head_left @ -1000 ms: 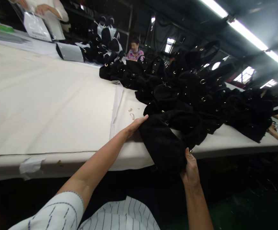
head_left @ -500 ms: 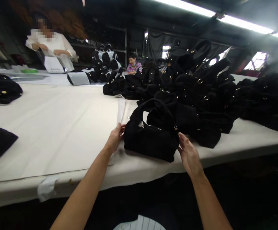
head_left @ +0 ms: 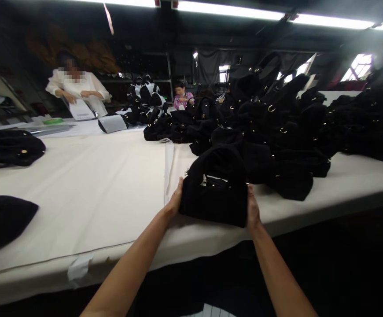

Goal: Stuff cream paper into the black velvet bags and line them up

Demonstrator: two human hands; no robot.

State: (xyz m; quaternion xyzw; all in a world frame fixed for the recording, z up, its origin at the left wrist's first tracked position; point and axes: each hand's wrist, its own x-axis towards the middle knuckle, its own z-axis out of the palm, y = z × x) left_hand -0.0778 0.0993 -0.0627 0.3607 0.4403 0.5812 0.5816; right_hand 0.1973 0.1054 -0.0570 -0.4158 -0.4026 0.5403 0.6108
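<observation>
Black fabric handbag (head_left: 214, 193) sits on the cloth-covered desk (head_left: 89, 189), my left hand (head_left: 175, 200) and right hand (head_left: 252, 208) gripping its two sides.

Handbag (head_left: 214, 190) — now between left hand (head_left: 175, 199), right hand (head_left: 252, 208)

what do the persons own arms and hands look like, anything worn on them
The left hand and the right hand are bare, with no gloves, and neither forearm shows a watch, band or sleeve. At the bottom edge of the view is a sliver of white fabric with dark stripes, apparently the person's shirt.
</observation>
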